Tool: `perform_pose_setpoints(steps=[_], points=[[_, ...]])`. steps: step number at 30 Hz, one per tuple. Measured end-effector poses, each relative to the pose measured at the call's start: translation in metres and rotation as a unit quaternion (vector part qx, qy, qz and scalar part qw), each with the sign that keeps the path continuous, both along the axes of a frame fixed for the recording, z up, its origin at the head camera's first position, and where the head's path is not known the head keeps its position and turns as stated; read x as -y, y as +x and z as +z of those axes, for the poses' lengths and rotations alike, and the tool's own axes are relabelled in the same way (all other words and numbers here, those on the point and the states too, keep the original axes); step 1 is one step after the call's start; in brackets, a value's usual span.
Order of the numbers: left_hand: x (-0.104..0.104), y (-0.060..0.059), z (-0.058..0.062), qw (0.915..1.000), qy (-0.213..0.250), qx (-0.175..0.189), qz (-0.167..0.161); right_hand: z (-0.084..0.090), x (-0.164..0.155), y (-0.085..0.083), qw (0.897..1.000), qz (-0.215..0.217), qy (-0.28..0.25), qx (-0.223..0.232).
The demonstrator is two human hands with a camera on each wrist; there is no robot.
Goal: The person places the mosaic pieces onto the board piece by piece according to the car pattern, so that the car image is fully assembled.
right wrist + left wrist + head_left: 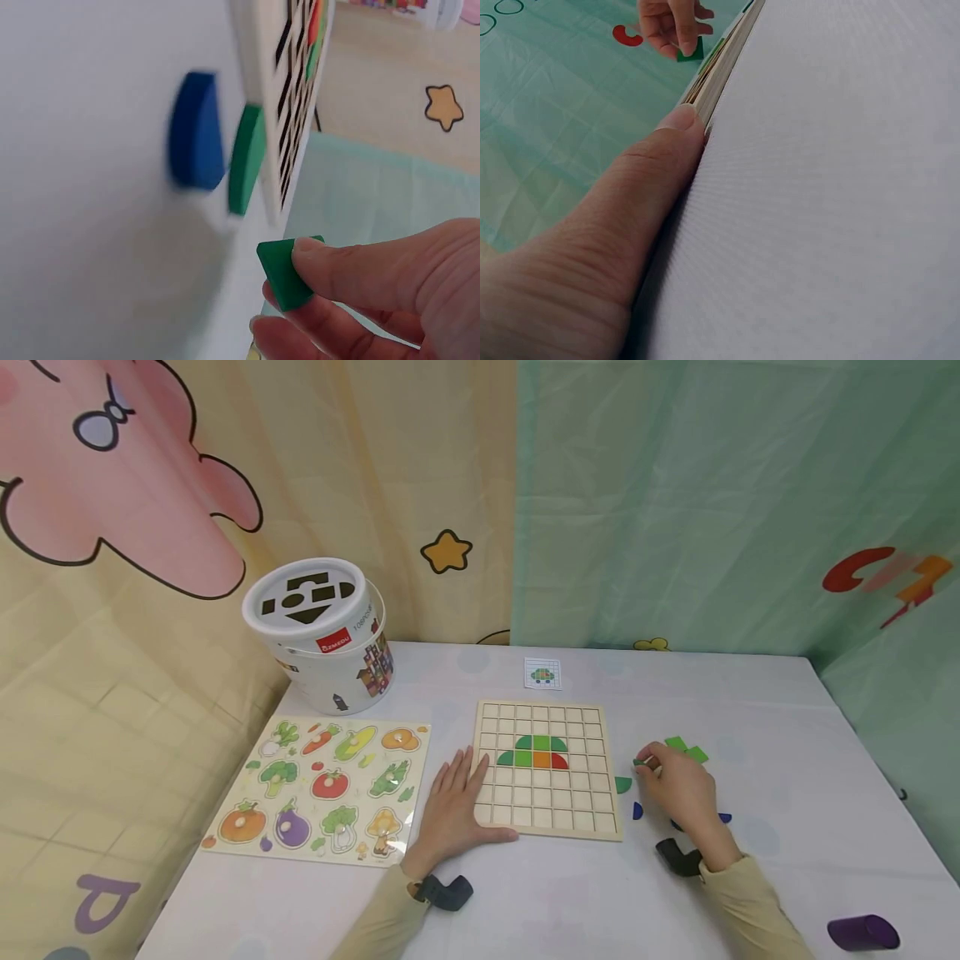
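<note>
The right hand (681,785) pinches a small green tile (284,271) between thumb and fingers, lifted just off the table (787,727), beyond the right edge of the grid board (550,768). A green quarter piece (622,785) and a blue piece (637,811) lie between hand and board. The left hand (453,814) lies flat, fingers straight, thumb against the board's near-left edge.

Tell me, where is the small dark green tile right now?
The green tile is pinched in the right hand, just right of the wooden grid board, near the loose green pieces.
</note>
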State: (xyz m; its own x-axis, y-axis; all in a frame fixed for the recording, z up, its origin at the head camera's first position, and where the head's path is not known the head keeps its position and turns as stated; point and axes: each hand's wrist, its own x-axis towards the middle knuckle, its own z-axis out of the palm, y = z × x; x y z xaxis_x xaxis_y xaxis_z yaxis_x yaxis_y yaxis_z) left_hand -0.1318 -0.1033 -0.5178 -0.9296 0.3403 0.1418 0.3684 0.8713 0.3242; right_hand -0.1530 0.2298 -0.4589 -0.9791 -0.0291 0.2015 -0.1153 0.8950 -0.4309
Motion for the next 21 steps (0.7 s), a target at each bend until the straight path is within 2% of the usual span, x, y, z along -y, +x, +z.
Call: perform_pose_setpoints(steps=[10,21], points=[[0.000,0.000,-0.001,1.0000,0.004,0.001,0.000,0.007,0.034,-0.016,0.997,0.051,-0.041,0.042],[0.001,-0.001,-0.001,1.0000,0.003,0.002,0.000,-0.001,0.055,-0.026,0.992,0.089,-0.070,0.051]])
